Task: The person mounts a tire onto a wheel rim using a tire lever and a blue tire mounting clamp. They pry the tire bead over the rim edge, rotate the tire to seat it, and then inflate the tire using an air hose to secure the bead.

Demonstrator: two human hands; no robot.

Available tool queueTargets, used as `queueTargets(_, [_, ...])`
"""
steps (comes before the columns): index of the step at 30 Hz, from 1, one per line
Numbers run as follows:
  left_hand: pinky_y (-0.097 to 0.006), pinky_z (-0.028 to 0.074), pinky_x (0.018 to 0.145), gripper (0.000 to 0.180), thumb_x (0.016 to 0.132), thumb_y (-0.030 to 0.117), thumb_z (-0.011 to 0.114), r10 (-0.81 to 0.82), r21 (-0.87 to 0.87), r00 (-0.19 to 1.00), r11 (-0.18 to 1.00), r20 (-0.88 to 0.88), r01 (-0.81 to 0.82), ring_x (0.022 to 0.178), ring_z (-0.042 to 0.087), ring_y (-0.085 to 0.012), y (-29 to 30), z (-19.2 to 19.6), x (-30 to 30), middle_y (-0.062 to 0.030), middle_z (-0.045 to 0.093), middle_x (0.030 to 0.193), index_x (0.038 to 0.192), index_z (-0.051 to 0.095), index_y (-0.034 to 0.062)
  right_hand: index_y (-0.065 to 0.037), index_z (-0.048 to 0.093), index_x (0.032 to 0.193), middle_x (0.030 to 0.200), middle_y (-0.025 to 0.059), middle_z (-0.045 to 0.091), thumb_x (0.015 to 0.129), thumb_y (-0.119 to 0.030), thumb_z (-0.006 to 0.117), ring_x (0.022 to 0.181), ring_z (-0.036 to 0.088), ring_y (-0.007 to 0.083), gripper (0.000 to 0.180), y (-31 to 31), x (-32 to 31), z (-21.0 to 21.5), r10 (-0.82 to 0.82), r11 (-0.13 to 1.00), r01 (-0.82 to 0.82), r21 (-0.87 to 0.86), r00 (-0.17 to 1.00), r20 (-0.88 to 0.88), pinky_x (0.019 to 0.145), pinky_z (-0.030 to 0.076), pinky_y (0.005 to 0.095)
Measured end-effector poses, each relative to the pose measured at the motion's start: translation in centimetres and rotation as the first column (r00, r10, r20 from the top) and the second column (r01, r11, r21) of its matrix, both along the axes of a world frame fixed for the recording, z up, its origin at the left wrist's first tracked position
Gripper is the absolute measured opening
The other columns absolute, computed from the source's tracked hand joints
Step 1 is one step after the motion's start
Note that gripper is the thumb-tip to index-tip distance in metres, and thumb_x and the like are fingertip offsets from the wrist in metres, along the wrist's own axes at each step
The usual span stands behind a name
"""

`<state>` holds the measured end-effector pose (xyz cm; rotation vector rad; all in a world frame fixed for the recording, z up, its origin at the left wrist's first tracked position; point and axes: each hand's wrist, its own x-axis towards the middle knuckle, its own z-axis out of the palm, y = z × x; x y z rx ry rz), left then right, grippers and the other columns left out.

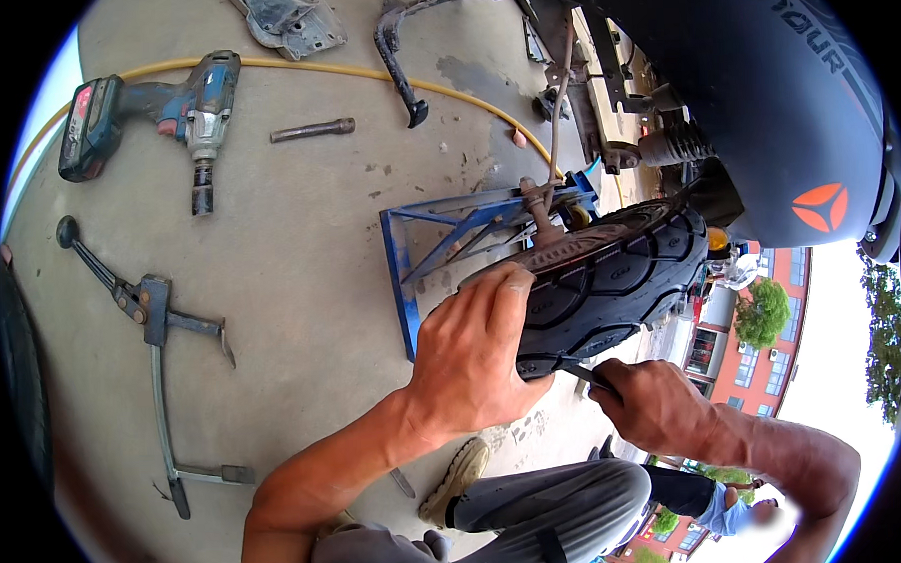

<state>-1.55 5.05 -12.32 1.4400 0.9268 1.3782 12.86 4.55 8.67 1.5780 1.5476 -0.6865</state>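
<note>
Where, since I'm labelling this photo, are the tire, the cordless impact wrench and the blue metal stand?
Tire (619,287): head view, on its tread.
Cordless impact wrench (153,100): head view, on its handle.
Blue metal stand (399,288): head view, on its leftmost bar.

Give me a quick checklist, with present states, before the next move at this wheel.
1. Left hand holding the black treaded rubber tyre: ok.
2. Right hand gripping the dark flat metal lever: ok.
3. Lever tip seated under the tyre's edge: cannot tell; it meets the tyre, but its end is hidden.
4. Blue angular metal stand bearing weight: cannot tell; it stands beside the wheel.
5. Blue-and-black cordless impact wrench away from both hands: ok, lying on the grey concrete floor.
6. Long yellow hose away from both hands: ok.
</note>
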Motion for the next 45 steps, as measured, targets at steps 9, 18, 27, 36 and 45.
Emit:
queueTargets(9, [-0.046, 0.059, 0.093, 0.091, 0.060, 0.018, 0.094, -0.022, 0.014, 1.000, 1.000, 0.011, 0.022, 0.107, 0.071, -0.0439, 0.2, -0.2, 0.0, -0.0246, 0.067, 0.126, 0.139, 0.052, -0.0013, 0.004, 0.063, 0.111, 0.077, 0.0268, 0.069, 0.105, -0.020, 0.062, 0.073, 0.070, 0.0477, 0.025, -6.9, 2.7, -1.4, -0.397, 0.911, 0.402, 0.095, 0.915, -0.071, 0.068, 0.054, 0.0530])
queueTargets(18, [-0.046, 0.059, 0.092, 0.087, 0.061, 0.017, 0.093, -0.035, 0.009, 0.999, 0.999, -0.020, 0.036, 0.107, 0.071, -0.0440, -0.2, 0.3, -0.2, -0.0243, 0.067, 0.122, 0.136, 0.053, -0.0016, 0.003, 0.064, 0.104, 0.071, 0.0192, 0.064, 0.105, -0.032, 0.069, 0.063, 0.062, 0.0325, 0.036, -10.7, 4.8, -3.1, -0.521, 0.825, 0.537, 0.180, 0.844, -0.130, 0.062, 0.049, 0.0437])
queueTargets(27, [-0.047, 0.060, 0.087, 0.081, 0.063, 0.017, 0.093, -0.010, 0.048, 0.999, 0.999, -0.032, 0.012, 0.102, 0.071, -0.0445, -0.6, 0.1, 0.1, -0.0221, 0.067, 0.116, 0.132, 0.054, 0.0005, 0.005, 0.061, 0.099, 0.069, 0.0097, 0.054, 0.107, -0.035, 0.068, 0.065, 0.046, 0.0161, 0.041, -16.5, 7.4, -7.0, -0.580, 0.689, 0.682, 0.245, 0.721, -0.378, 0.060, 0.043, 0.0368])
queueTargets(36, [-0.034, 0.059, 0.086, 0.065, 0.074, 0.010, 0.089, -0.091, -0.004, 0.996, 0.996, -0.024, 0.091, 0.095, 0.074, -0.0232, -0.9, -0.3, 0.8, -0.0171, 0.075, 0.108, 0.129, 0.057, -0.0047, 0.004, 0.061, 0.100, 0.066, 0.0054, 0.049, 0.106, -0.031, 0.070, 0.064, 0.042, 0.0120, 0.037, -21.4, 7.8, -11.4, -0.615, 0.464, 0.857, 0.226, 0.494, -0.614, 0.057, 0.041, 0.0333])
queueTargets(45, [-0.032, 0.059, 0.087, 0.059, 0.077, 0.007, 0.088, -0.124, 0.049, 0.991, 0.991, 0.048, 0.122, 0.095, 0.073, -0.0178, -1.2, 0.0, 1.2, -0.0142, 0.076, 0.108, 0.127, 0.059, -0.0072, 0.001, 0.062, 0.102, 0.072, 0.0002, 0.050, 0.106, -0.028, 0.071, 0.068, 0.042, 0.0075, 0.031, -24.6, 6.2, -15.2, -0.545, 0.286, 0.946, 0.152, 0.291, -0.786, 0.058, 0.039, 0.0288])
